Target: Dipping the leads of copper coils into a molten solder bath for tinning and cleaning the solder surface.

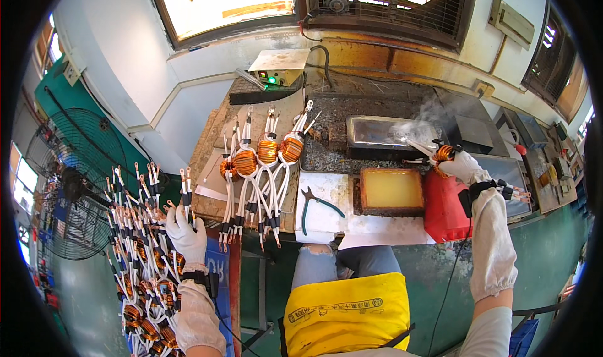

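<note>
In the head view, my gloved right hand (463,167) is closed around a copper-wound toroidal coil (444,154). The coil's white leads point left to the metal solder pot (389,132), where smoke rises; their tips are hard to see. At the left, my gloved left hand (187,236) is closed on white leads (186,190) with black sleeves and copper lugs, above a heap of similar coils (151,329). Several finished-looking coils (267,149) lie on the bench between my hands, leads hanging over its front edge.
A tray of yellowish material (392,188) stands before the solder pot, beside a red container (445,206). Green-handled cutters (318,209) lie on white paper. A control box (276,69) with green lights sits at the back. A large fan (78,181) stands at far left.
</note>
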`<state>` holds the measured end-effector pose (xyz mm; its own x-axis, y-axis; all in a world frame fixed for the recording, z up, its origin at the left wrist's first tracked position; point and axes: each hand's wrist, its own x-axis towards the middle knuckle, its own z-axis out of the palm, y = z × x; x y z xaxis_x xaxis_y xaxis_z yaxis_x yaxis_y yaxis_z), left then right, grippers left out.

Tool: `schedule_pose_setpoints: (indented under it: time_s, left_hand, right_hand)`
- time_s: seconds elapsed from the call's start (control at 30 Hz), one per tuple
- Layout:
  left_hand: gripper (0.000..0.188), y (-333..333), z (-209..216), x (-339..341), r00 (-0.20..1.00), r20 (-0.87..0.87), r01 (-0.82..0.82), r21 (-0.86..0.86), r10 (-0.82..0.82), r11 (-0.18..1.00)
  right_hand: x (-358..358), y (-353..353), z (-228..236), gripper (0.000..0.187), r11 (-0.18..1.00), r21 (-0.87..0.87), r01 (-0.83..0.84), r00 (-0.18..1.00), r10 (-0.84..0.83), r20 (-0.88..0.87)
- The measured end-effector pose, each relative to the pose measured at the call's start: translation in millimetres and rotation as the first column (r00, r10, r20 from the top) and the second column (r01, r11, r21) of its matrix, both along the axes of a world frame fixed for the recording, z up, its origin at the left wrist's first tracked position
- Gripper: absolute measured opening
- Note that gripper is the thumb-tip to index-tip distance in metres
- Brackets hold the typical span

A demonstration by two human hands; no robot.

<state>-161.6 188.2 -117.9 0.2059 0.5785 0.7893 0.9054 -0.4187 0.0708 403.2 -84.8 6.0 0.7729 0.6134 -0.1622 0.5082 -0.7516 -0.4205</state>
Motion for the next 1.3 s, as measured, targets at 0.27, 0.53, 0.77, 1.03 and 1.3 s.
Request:
schedule_pose_setpoints:
  time_s: [0.27, 0.53, 0.77, 1.03, 1.3]
  left_hand:
    - [0.06, 0, -1, 0, 1.0, 0.003, -0.003, -0.013, 0.003, 1.0]
    - [0.059, -1, 0, 1, 1.0, 0.002, -0.004, 0.003, 0.004, 1.0]
    - [0.06, 2, -2, -1, 1.0, -0.011, 0.006, 0.031, -0.006, 0.999]
    - [0.059, -1, 1, 2, 1.0, 0.004, 0.0, 0.0, 0.0, 1.0]
    - [0.058, 0, 1, 1, 1.0, -0.012, 0.005, 0.022, -0.004, 1.0]
  right_hand:
    - [-2, 0, 1, 0.038, 1.0, 0.007, -0.006, 1.0, 0.006, -0.01]
    - [-8, 0, 6, 0.034, 1.0, 0.027, -0.009, 1.0, 0.009, -0.021]
    - [-6, 0, 3, 0.036, 1.0, 0.019, 0.002, 1.0, -0.002, -0.011]
    - [2, -2, -1, 0.036, 1.0, -0.011, -0.013, 1.0, 0.013, -0.015]
    - [-5, -2, 6, 0.036, 0.999, -0.015, 0.03, 0.999, -0.03, -0.033]
